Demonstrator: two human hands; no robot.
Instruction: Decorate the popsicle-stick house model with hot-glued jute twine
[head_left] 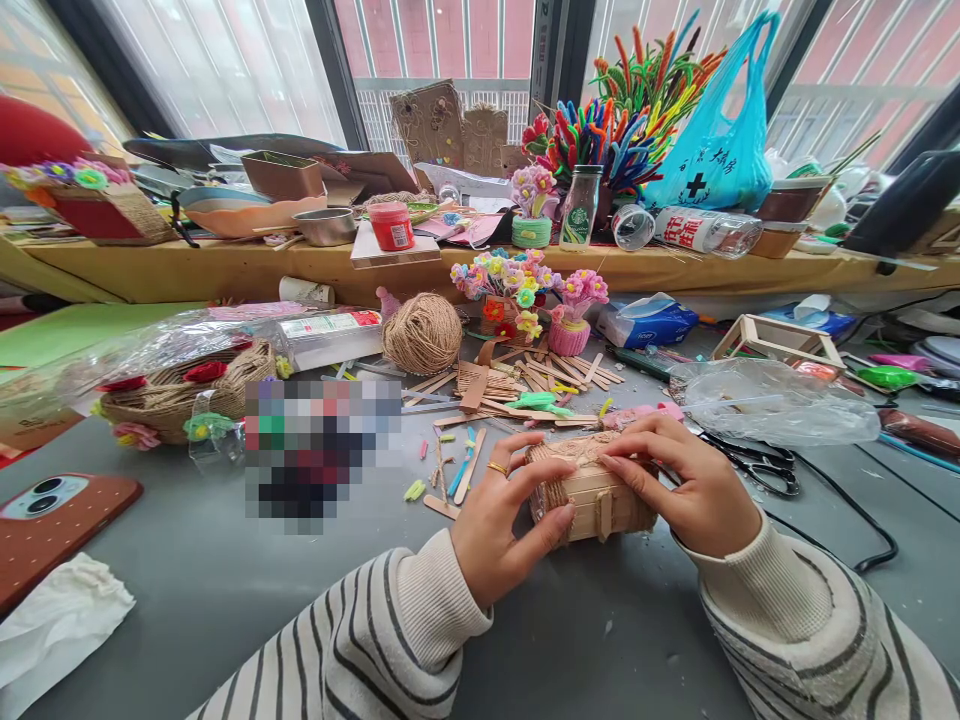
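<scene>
Holding a small craft-stick box [589, 505] between both hands, low over the grey table [547, 640]; cannot tell whether touching its surface. Gripping the left end of the box with the left hand [506, 510], with thumb set against the front face and fingers laid over the top. Clasping the right end with the right hand [686, 480], pressing thumb and fingertips onto the jute twine [592, 450] across the top. Fixed to the front between the hands, a short upright strip [606, 513]. Scattered just beyond the left hand, a loose craft stick [470, 468] and green fuzzy scraps [414, 490]. Heaped ahead of both hands, craft sticks [555, 372], near a ball of twine [422, 335]. Lying to the right of the right hand, black-handled scissors [757, 457], with a clear plastic bag [780, 400] behind. Resting well left of the left hand, a phone in a brown dotted case [67, 510].
</scene>
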